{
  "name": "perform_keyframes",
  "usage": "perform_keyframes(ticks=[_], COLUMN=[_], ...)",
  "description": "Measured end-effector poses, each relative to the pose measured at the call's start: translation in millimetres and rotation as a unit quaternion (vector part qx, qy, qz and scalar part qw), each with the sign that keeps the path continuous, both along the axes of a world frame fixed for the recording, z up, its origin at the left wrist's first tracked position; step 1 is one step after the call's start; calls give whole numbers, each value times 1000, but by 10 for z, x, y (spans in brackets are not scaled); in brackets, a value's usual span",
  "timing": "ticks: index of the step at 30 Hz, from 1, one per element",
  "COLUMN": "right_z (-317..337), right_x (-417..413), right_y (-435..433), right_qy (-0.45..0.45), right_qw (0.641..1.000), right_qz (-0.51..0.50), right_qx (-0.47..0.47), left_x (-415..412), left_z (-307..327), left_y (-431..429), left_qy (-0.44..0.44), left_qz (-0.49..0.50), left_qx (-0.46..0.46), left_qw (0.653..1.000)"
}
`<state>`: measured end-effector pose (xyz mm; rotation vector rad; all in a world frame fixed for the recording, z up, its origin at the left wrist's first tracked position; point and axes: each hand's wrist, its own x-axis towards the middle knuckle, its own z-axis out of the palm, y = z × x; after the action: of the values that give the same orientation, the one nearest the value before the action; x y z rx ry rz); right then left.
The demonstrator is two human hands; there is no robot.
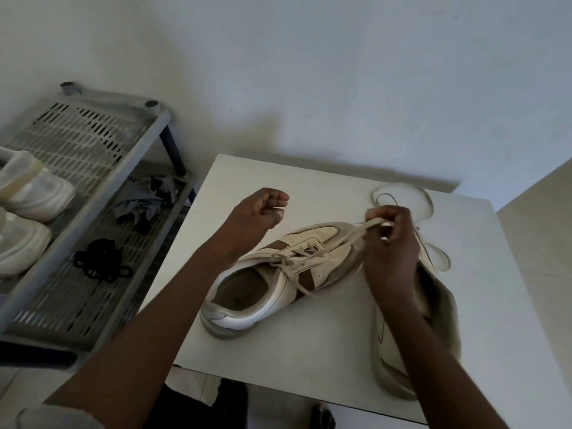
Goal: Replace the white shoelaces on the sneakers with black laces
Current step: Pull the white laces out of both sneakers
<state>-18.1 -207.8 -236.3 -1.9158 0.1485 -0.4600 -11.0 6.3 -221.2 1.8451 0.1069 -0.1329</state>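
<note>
One off-white flat shoelace slants from the right hand, whose grip pinches it, down-left into the beige-and-brown leather sneaker; the left hand hovers curled, empty.

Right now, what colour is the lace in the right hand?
Off-white lace, seen best in the head view.

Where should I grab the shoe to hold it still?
Probably the heel of the sneaker, with a grip coming from the left: the collar gapes open and bare there, while the right hand pinches the white lace above the toe end.
</note>
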Motion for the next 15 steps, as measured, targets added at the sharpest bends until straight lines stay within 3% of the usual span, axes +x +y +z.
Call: perform_keyframes(ticks=[4, 6, 9, 12, 15], right_z=[83, 138, 185, 203, 248], right_x=[160, 193, 203, 165, 67], right_y=[-260, -375, -544, -564, -372], right_qy=[82, 68, 50, 122, 40], right_qw=[959, 950, 981, 984, 975], right_qz=[-126, -161, -161, -66, -5], right_qx=[241, 258, 97, -110, -217], left_x=[20, 0, -50, -60, -49], left_z=[-31, -22, -23, -15, 5], left_y=[53, 81, 58, 55, 58], left_qy=[-49, -29, 4, 22, 2], left_qz=[-25, -84, -192, -233, -241], left_qx=[132, 172, 183, 193, 215], left_qw=[990, 981, 964, 953, 946])
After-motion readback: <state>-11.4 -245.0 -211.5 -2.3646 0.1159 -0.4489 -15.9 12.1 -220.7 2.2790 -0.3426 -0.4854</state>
